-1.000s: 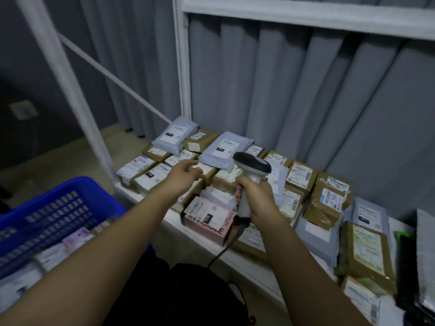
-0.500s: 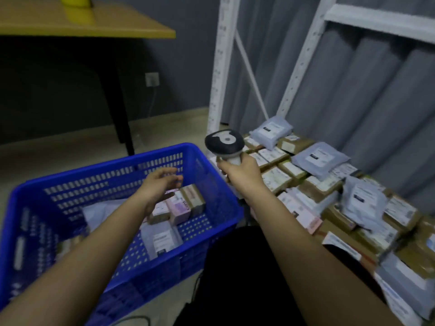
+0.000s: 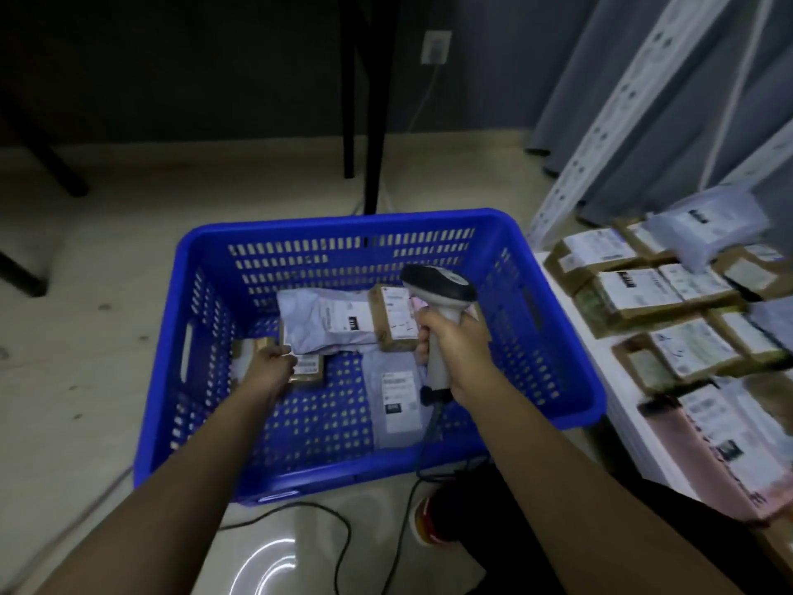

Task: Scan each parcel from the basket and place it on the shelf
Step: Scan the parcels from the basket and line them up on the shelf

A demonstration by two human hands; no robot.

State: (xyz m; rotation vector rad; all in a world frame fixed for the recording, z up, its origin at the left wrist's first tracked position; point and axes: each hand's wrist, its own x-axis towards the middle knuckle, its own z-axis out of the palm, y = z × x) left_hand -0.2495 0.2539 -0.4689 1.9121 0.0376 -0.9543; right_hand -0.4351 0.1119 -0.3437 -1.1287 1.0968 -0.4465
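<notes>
From the head camera I look down into a blue basket (image 3: 189, 268) on a pale floor, its perforated walls rising on all four sides round a handful of parcels. My left hand (image 3: 271, 366) is down near the basket's left wall, fingers curled over a small brown parcel (image 3: 310, 369) on the bottom; how firmly it grips I cannot tell. My right hand (image 3: 457, 343) is wrapped round the grip of a scanner (image 3: 437, 294), held above the basket's right half, its cable trailing over the near rim to the floor. A grey mailer (image 3: 326, 322) and a brown box (image 3: 394, 324) lie toward the far wall, a flat white parcel (image 3: 397, 397) nearer me, with bare mesh floor at the near left. The shelf (image 3: 579, 319) stands just beside the basket's right rim, its surface crowded with labelled parcels (image 3: 635, 289), blurred at the right.
</notes>
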